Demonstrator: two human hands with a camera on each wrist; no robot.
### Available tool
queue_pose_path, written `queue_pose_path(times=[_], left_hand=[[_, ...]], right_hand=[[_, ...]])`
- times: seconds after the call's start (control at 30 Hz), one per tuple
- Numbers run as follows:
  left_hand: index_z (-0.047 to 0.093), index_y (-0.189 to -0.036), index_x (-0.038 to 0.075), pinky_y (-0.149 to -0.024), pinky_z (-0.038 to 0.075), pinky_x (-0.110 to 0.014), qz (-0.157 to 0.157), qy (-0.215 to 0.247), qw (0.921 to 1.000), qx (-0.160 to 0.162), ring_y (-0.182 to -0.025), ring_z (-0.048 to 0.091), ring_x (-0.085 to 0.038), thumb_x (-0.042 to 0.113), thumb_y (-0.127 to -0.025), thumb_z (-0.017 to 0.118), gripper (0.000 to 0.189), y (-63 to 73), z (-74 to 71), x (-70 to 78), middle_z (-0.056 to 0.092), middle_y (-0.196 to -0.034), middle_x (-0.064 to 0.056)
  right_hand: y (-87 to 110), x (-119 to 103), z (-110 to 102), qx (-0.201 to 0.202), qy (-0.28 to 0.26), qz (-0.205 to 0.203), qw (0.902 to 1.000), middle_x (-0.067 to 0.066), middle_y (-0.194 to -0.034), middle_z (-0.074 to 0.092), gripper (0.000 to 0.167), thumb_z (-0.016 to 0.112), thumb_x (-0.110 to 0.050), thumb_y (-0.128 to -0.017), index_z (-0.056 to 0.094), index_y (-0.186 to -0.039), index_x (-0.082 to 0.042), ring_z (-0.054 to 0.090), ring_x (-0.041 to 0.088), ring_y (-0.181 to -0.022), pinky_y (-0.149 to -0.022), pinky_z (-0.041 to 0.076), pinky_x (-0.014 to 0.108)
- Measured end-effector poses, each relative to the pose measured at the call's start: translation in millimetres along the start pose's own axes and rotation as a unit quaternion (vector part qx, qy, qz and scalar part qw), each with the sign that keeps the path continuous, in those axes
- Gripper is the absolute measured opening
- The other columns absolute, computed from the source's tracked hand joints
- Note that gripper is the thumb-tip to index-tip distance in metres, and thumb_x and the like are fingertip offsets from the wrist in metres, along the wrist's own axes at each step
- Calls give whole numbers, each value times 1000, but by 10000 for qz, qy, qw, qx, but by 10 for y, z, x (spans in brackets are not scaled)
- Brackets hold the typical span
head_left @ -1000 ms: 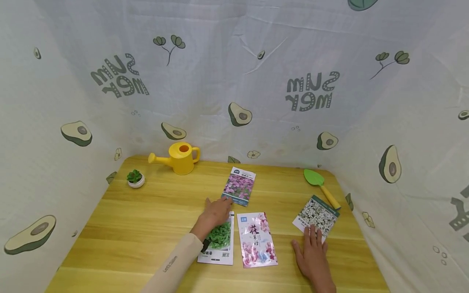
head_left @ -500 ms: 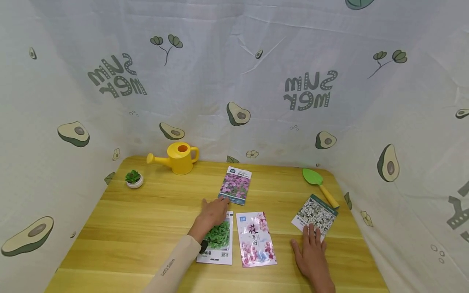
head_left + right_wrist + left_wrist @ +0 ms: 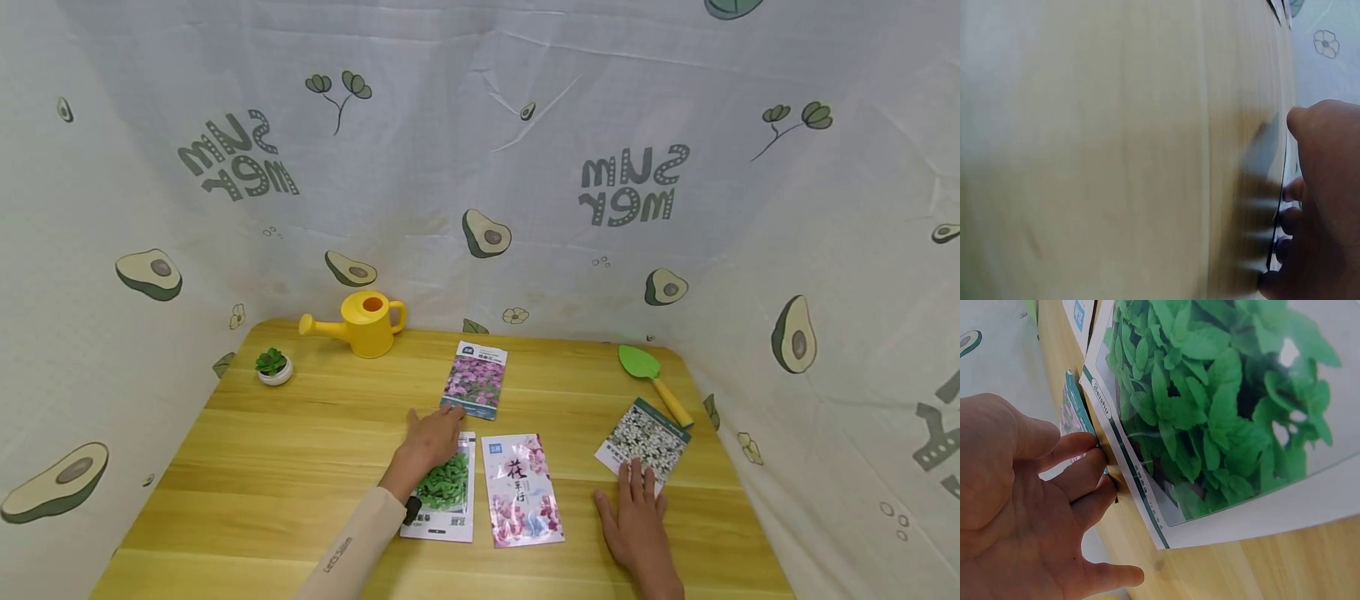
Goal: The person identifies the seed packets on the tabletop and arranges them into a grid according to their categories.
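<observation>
My left hand (image 3: 431, 440) reaches over the packet with green leaves (image 3: 444, 485), its fingertips on the lower edge of the purple-flower seed packet (image 3: 475, 379). In the left wrist view, the fingers are loosely bent, the thumb is apart from them, and the leaf packet fills much of the picture. My right hand (image 3: 637, 525) lies flat, fingertips resting on the near corner of the white-flower packet (image 3: 647, 442). Between the hands lies a pink blossom packet (image 3: 522, 492). Mostly bare wood shows in the right wrist view, with the right hand at its edge.
A yellow watering can (image 3: 367, 327) stands at the back left, near a small potted plant (image 3: 273, 367). Beyond the white-flower packet lies a toy trowel (image 3: 654, 379) with a green blade and yellow handle. Avocado-printed cloth (image 3: 480, 167) encloses the wooden table (image 3: 285, 467).
The purple-flower packet has slid slightly left under my left fingertips, and that hand moved along with it. My right hand stays on the white-flower packet. The head view has shifted a little.
</observation>
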State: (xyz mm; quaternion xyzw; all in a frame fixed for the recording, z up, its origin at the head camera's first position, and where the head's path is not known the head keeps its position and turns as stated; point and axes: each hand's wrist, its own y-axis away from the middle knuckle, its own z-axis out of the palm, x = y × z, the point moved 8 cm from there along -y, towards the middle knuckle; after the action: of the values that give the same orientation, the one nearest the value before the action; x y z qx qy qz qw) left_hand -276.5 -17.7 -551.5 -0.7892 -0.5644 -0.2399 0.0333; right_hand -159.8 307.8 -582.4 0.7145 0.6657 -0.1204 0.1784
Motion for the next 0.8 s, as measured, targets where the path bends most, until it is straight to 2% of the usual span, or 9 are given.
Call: queue_pose_path(times=[0.2,0.8], left_hand=[[56,-157,9,-122,23,-81,-128,48,9999,13,-155,46,-30,18,-115,47,44,17,7,-37,56,-161,-13],[59,-152,8,-119,22,-84,-147,58,9997,180,-154,46,-33,17,-116,49,38,93,8,-47,55,-160,-16]], right_hand=[[-7,8,17,-105,-23,56,9999,43,-170,4,79,47,-38,-116,18,-162,19,-1,64,-157,-120,3,84],[-3,18,16,-116,-123,52,9998,43,-170,3,80,46,-39,-116,17,-163,19,-3,64,-157,-119,2,85]])
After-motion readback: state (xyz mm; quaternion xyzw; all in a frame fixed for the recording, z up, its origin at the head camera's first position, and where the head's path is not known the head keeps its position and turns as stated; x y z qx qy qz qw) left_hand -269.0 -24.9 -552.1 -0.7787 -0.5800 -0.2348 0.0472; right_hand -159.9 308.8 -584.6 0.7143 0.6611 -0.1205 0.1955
